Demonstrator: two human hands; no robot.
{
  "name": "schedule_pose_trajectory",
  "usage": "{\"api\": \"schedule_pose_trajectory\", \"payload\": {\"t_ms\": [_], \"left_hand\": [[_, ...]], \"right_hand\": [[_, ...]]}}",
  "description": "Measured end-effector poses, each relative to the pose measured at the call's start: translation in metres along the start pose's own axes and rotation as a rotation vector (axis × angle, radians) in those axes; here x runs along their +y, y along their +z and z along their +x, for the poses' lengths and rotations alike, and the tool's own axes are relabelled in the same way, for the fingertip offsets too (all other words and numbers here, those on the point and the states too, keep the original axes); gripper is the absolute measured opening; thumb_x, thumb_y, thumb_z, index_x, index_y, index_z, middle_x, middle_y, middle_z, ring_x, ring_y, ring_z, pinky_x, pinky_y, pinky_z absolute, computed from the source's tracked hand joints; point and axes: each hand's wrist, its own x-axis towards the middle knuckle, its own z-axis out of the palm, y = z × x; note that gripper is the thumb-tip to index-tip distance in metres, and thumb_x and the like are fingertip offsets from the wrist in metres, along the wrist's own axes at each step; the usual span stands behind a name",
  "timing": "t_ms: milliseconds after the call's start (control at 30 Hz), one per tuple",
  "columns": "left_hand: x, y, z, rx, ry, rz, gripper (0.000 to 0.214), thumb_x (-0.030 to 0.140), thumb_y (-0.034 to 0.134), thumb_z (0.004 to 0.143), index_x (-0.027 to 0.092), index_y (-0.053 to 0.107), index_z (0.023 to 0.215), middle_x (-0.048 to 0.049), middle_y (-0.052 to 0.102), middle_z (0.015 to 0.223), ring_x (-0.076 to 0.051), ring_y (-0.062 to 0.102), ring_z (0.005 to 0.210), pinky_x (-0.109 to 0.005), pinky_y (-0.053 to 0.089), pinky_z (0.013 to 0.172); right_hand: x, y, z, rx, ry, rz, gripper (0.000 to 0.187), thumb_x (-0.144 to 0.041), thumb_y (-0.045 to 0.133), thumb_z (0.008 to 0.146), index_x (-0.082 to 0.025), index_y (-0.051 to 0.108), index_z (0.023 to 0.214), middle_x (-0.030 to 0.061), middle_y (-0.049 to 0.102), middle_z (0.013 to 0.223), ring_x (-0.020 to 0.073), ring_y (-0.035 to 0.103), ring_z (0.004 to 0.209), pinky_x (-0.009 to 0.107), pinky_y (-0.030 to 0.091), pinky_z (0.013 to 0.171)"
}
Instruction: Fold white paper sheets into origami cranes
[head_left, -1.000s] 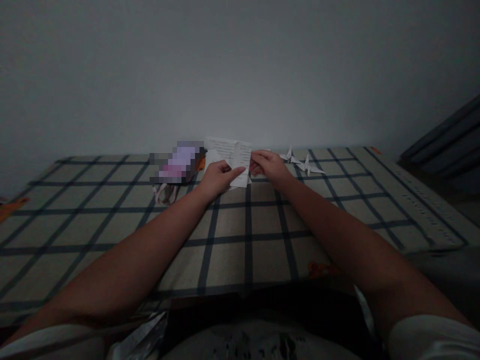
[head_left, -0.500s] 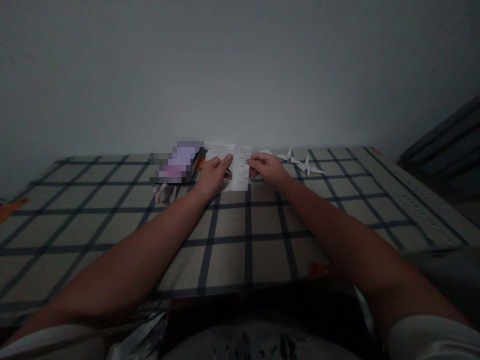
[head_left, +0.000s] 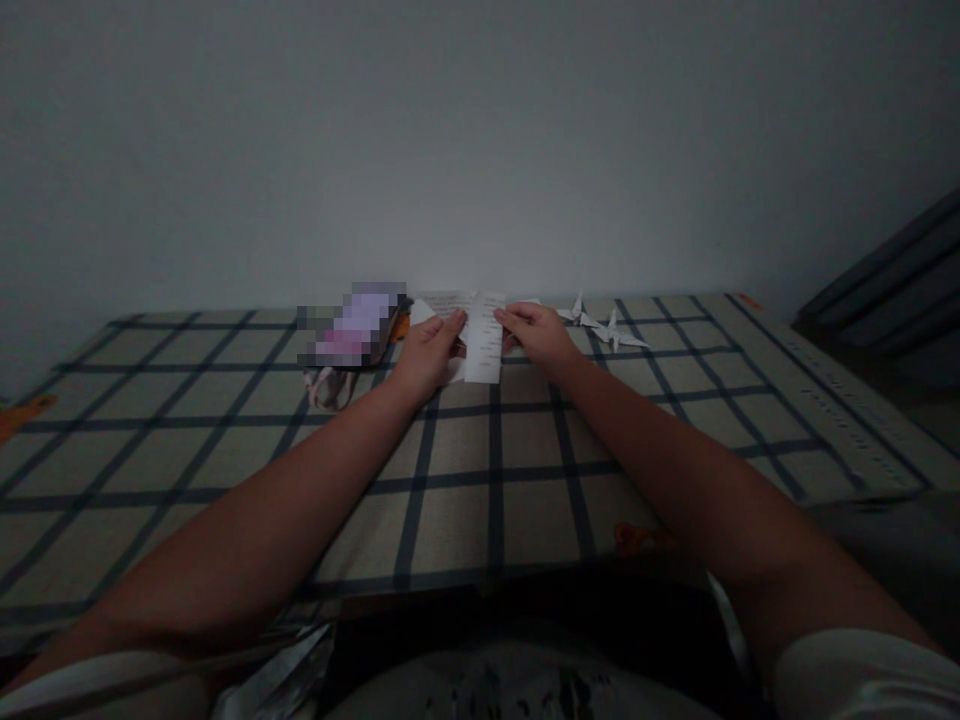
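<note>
Right hand [head_left: 541,332] — thumb atop paper [head_left: 484,348]

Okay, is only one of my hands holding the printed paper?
No, the left hand and the right hand hold the printed paper from opposite sides.

Dim grey light — corners darker — pixelated patch [head_left: 356,325] left of centre.

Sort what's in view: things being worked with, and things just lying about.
Being worked with:
- printed paper, folded, between left hand and right hand

Lying about, seemingly:
- two folded paper figures
- purple-and-pink item, pixelated
- pale strap
</note>
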Motion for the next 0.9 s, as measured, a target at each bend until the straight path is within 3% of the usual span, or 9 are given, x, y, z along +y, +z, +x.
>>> {"api": "schedule_pose_trajectory", "payload": {"t_ms": [267,433,733,900], "left_hand": [[0.002,0.000,-0.002,-0.050,-0.006,-0.001,0.047,0.061,0.076,0.073,0.015,0.071,0.078,-0.0082,0.074,0.085,-0.016,0.065,0.071,-0.028,0.051,0.065],[0.005,-0.001,-0.004,-0.010,-0.016,0.099,0.040,0.052,0.083,0.067,0.014,0.074,0.076,-0.0077,0.075,0.078,-0.014,0.060,0.061,-0.028,0.047,0.061],[0.011,0.001,-0.008,-0.046,0.001,0.119,0.033,0.048,0.080,0.071,0.015,0.076,0.073,-0.0079,0.075,0.078,-0.015,0.061,0.061,-0.029,0.049,0.063],[0.012,0.001,-0.008,-0.052,0.001,0.129,0.036,0.050,0.081,0.069,0.015,0.077,0.075,-0.0087,0.076,0.081,-0.016,0.062,0.064,-0.029,0.049,0.064]], "right_hand": [[0.001,-0.005,-0.001,-0.005,-0.055,-0.080,0.031,-0.048,0.067,0.084,-0.018,0.064,0.076,-0.0010,0.062,0.069,0.0094,0.055,0.060,0.024,0.048,0.059],[-0.001,-0.004,-0.003,-0.005,-0.068,-0.092,0.030,-0.046,0.067,0.085,-0.018,0.064,0.076,-0.0011,0.061,0.067,0.0098,0.054,0.059,0.024,0.046,0.058],[0.004,-0.003,0.002,0.053,-0.025,0.103,0.024,-0.044,0.069,0.082,-0.020,0.066,0.084,-0.0001,0.065,0.076,0.0109,0.060,0.067,0.025,0.053,0.062],[0.004,-0.004,0.003,0.009,-0.028,0.125,0.026,-0.045,0.066,0.084,-0.019,0.066,0.087,0.0010,0.065,0.078,0.0121,0.062,0.070,0.024,0.053,0.059]]}}
